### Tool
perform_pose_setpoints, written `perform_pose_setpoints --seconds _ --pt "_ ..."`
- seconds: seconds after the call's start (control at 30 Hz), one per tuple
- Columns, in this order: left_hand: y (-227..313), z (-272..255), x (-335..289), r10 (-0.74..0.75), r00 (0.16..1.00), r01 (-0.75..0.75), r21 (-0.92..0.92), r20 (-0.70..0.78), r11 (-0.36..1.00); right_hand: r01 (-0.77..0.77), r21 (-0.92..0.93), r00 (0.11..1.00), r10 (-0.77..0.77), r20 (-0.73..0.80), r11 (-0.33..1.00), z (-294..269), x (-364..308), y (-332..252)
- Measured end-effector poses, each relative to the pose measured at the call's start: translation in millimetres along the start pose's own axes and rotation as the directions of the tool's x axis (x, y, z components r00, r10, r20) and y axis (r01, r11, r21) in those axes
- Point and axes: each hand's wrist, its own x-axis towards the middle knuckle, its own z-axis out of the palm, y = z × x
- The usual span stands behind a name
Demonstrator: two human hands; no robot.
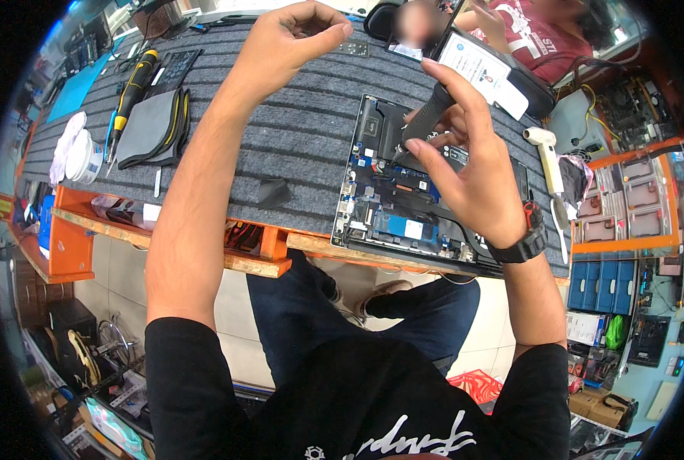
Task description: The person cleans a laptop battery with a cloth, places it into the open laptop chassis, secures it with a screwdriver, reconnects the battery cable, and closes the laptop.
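A white tub (86,159) occupies the grey striped surface's (296,146) near-left corner. A blue sheet (80,93) lies along its left edge; a white handheld device (553,170) lies near its right edge.

black laptop (403,225) | uncovered, flat on striped mat (303,146) | dark screwdriver (428,116) | tilted over laptop, tip contact unclear

Laptop (392,195) partly hidden beneath right grip (470,165), tip of dark tool (428,119) below same grip too small to resolve, anything pinched in left grip (296,42) indiscernible, co-worker (545,38) beyond right grip cut off by upper edge.
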Motion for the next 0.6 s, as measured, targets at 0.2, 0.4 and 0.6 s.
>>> perform_pose_setpoints --seconds 0.2,0.4,0.6 --pt "2.0 1.7 -1.2 0.043 0.999 -0.042 0.079 -0.008 0.996 0.097 -0.092 0.991 -0.104 -0.085 0.991 4.6 -0.1 2.0" --pt "2.5 2.6 -1.3 0.034 0.999 -0.034 0.02 -0.007 0.999 0.036 -0.109 0.999 -0.037 -0.012 0.993 1.3 -1.0 -1.1" --pt "1.2 2.2 -0.6 0.045 0.999 -0.045 0.051 0.001 0.998 -0.001 -0.009 0.997 0.001 0.071 1.0 -3.1 4.5 -3.7"
